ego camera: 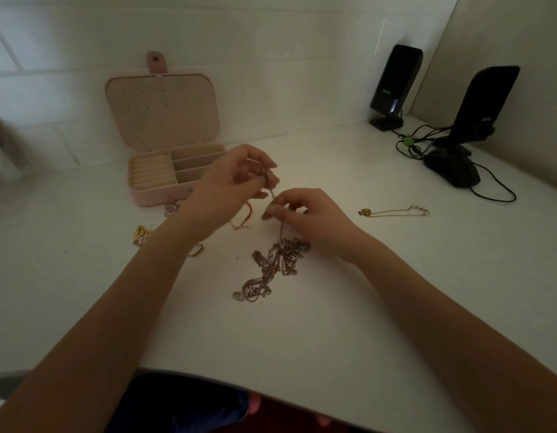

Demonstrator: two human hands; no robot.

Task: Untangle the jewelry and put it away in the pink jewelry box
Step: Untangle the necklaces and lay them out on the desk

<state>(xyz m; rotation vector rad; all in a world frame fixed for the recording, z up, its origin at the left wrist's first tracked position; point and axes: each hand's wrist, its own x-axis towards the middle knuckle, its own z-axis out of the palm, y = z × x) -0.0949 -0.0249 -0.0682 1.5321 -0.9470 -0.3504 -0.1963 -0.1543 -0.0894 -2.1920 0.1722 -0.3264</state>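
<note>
At the far left edge a blurred pinkish shape (2, 151) stands against the white tiled wall (271, 42); what it is cannot be told. The white table (333, 323) runs wide and dim, its near edge curved. Toward the back left sits the pink jewelry box (164, 192), lid up against the wall, its ring rolls and three side compartments showing no jewelry. Just in front of the box lies a silver ring piece (171, 209), and nearer the left forearm a small gold cluster (142, 234).

The left hand (236, 182) is raised above the table, fingers pinched shut on a thin chain (272, 195). A red cord (248, 210) lies beneath it. The right hand (308, 217) pinches the same chain lower down, thumb and fingers closed on it. The chain drops into the tangled pile of necklaces (271, 267) lying mid-table, just beside the right wrist.

Further right, apart from the pile, a gold bracelet (396, 210) lies stretched out. At the back right corner stand two black speakers (396, 79), with a black computer mouse (452, 168) and cables (493, 192).
</note>
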